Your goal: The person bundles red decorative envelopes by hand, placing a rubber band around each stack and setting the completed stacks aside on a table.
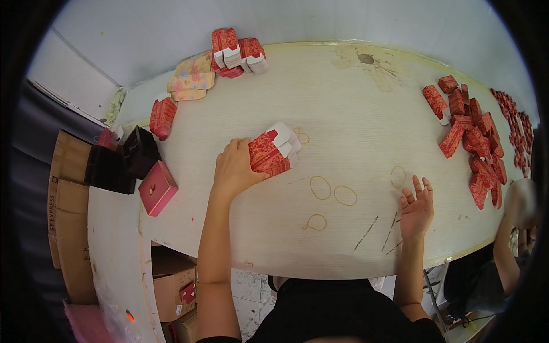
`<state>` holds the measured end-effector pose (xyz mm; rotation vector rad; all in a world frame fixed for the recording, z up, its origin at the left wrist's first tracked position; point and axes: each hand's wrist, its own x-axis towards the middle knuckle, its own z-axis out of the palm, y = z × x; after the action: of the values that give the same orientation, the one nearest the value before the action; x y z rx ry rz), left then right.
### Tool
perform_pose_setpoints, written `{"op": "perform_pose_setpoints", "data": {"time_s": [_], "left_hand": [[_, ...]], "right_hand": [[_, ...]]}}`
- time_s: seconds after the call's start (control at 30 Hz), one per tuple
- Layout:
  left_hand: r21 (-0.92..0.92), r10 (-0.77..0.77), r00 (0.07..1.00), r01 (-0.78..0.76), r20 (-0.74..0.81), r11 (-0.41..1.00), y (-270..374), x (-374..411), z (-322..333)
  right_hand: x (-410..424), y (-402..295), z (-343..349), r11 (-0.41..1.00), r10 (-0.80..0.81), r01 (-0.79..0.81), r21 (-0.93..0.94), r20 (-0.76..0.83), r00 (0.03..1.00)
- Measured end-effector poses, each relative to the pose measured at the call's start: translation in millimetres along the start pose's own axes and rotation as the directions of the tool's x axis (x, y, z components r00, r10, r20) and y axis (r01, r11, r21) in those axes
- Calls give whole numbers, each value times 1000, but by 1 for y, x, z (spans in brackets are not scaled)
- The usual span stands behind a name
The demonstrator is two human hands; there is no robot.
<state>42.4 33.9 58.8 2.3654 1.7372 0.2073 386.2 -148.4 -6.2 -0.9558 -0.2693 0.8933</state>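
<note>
My left hand [237,169] is closed on the left end of a stack of flat red patterned cartons [274,154] with white flaps, which lies at the middle of the white table [343,107]. To the right, my right hand [417,212] is held palm up with its fingers apart and nothing in it. Just above its fingertips lies a rubber band [398,176]. Several more rubber bands [320,188] are spread between the hands, and one [303,136] lies partly beside the stack's white flaps.
A pile of folded-up red boxes [476,137] covers the right side. More flat red cartons [226,47] and yellow floral cartons [191,79] stand at the back left. A pink box [158,188] and black boxes [140,152] are at left. Another person [506,253] sits at right.
</note>
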Motion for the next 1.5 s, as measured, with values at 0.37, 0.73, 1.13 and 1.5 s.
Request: {"op": "perform_pose_setpoints", "data": {"time_s": [0.37,0.73,1.13,1.5], "left_hand": [[-240,-16,997,-2,-77,971,10,-7,-16],[-360,354,928,-370,-113,856,102,-75,-3],[-413,392,914,-398,-103,819,114,-87,14],[-364,363,913,-407,-184,838,116,-88,23]], "right_hand": [[-5,0,12,999,33,-32,19,-37,999],[-40,0,82,908,303,-65,-414,542,784],[-40,2,81,841,311,93,-533,617,723],[-30,10,63,968,202,-51,-247,640,741]]}}
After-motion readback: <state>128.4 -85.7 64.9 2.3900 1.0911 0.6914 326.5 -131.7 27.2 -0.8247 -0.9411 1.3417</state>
